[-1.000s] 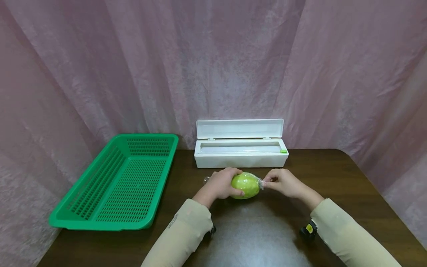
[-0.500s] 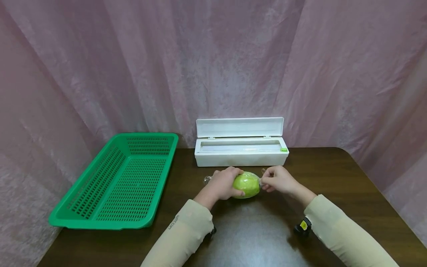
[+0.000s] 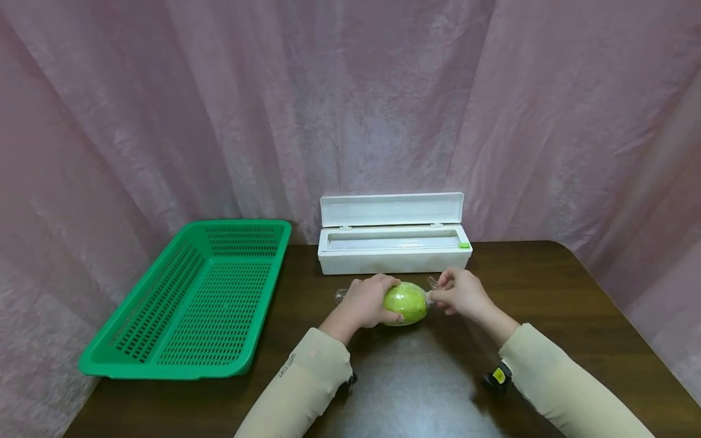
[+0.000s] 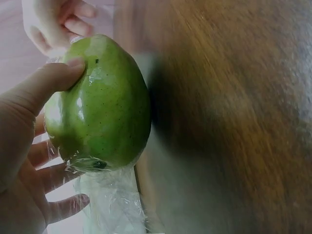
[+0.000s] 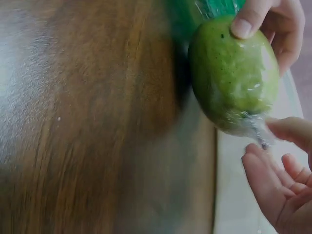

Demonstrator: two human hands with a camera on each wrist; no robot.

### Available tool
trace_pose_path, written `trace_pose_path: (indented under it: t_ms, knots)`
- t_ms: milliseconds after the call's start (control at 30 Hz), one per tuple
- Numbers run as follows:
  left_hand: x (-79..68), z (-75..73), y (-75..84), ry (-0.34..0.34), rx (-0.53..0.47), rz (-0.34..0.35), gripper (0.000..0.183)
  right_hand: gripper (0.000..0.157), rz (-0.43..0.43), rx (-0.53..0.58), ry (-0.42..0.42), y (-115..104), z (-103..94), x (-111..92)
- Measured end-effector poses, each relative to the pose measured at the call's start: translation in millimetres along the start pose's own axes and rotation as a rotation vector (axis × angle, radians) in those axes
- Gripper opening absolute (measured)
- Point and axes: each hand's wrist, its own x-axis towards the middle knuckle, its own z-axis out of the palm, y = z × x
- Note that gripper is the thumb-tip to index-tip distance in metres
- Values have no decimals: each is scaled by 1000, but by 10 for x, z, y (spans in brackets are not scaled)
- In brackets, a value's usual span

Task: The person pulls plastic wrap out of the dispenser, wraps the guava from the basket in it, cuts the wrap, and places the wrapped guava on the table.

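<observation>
A green mango, covered in clear plastic wrap, is held just above or on the dark table. My left hand grips it from the left, with the thumb on its near side and the fingers behind. Loose wrap sticks out beyond that hand's fingers. At the mango's right end the wrap is gathered into a twisted tail. My right hand pinches this tail between thumb and fingertips, and a bit of film shows above its fingers.
Behind the hands stands a white wrap dispenser box with its lid raised and a roll inside. A green plastic basket sits at the left of the brown table. A pink curtain hangs behind.
My right hand has shifted and turned slightly around the wrap's twisted end, with film now showing above its fingers. The left hand keeps its hold on the mango.
</observation>
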Motion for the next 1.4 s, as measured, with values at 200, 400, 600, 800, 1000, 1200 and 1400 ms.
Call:
trace_pose_path:
  t_ms: [200,400,600,800,1000,1200,1400]
  knots:
    - [-35,41,-39,-14,-73,-17,69,18,-252,-177,23,51,-43,-138]
    - [-56,77,-60,-14,-77,-19,69,31,-502,-396,-35,157,8,-222]
    - [-38,42,-57,-7,-83,-12,69,29,-677,-681,37,142,76,-195]
    - [-22,9,-54,9,-85,-11,69,10,-736,-800,113,94,122,-123]
    - [8,0,-71,30,-75,-2,70,5,-772,-916,150,82,154,-78]
    - [0,17,-60,23,-71,6,70,9,-709,-914,95,120,145,-72]
    - [15,43,-41,21,-44,18,71,17,-517,-731,-125,201,80,-29]
